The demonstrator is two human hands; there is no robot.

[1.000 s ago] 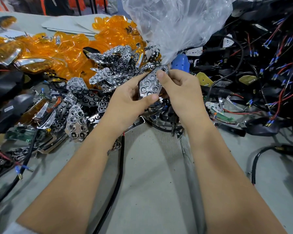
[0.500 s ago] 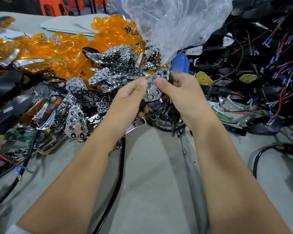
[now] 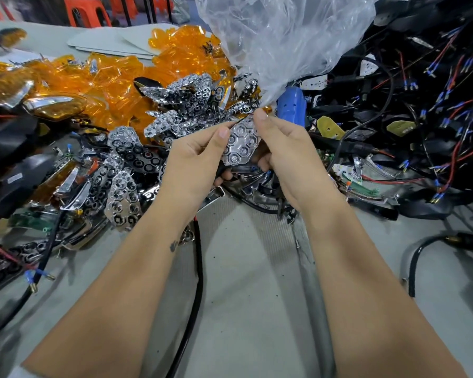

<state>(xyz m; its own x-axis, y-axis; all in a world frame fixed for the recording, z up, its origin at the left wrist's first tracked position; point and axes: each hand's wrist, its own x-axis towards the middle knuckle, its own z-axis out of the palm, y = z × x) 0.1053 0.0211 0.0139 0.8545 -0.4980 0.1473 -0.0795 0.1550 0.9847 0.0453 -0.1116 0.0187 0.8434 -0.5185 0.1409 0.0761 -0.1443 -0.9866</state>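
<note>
An assembly workshop: the bench (image 3: 246, 296) is heaped with chrome reflectors (image 3: 191, 105), orange lenses (image 3: 115, 83), circuit boards (image 3: 362, 184) and tangled wire harnesses (image 3: 432, 85).

The grey table (image 3: 246, 309) carries orange lenses (image 3: 115, 85), chrome reflectors (image 3: 124, 197) and black wiring (image 3: 434, 110).

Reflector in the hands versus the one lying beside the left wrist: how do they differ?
The held reflector is pinched between left hand and right hand; the lying reflector rests untouched on the pile. Fingers hide part of the held reflector; the lying reflector shows nearly whole. Both are chrome with hexagonal cells.
</note>
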